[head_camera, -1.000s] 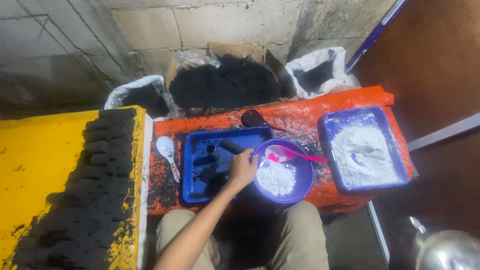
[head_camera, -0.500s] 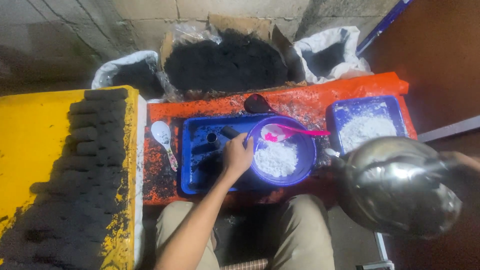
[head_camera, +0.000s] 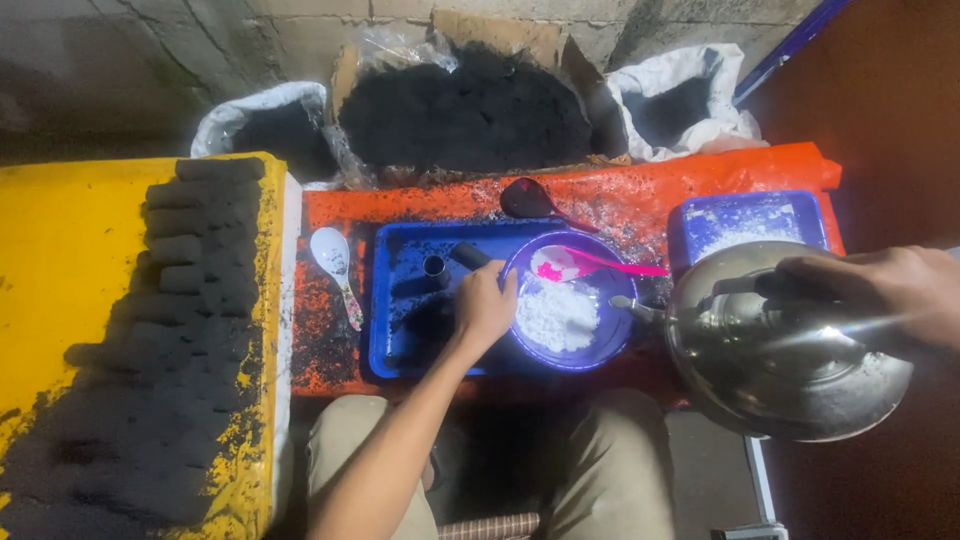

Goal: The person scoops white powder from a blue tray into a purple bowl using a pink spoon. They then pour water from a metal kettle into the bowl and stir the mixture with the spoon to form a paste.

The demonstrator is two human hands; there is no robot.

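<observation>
My left hand (head_camera: 484, 308) grips the left rim of a purple bowl (head_camera: 590, 352) that holds white powder and a pink spoon (head_camera: 590, 264). The bowl rests partly on a blue tray (head_camera: 400, 340) dusted with black powder. My right hand (head_camera: 880, 292) holds the handle of a shiny metal kettle (head_camera: 790, 350) at the right. The kettle's spout (head_camera: 632, 306) points left and reaches the bowl's right rim.
A second blue tray (head_camera: 745, 215) with white powder lies behind the kettle on the orange sheet (head_camera: 640, 205). A white spoon (head_camera: 335, 270) and dark spoon (head_camera: 530, 200) lie nearby. Black briquettes (head_camera: 195, 290) line a yellow board. A box and sacks of black powder (head_camera: 465, 110) stand behind.
The kettle rose from the lower right into full view, and my right hand now shows on its handle. Its spout has come to the bowl's edge. My left hand kept its hold.
</observation>
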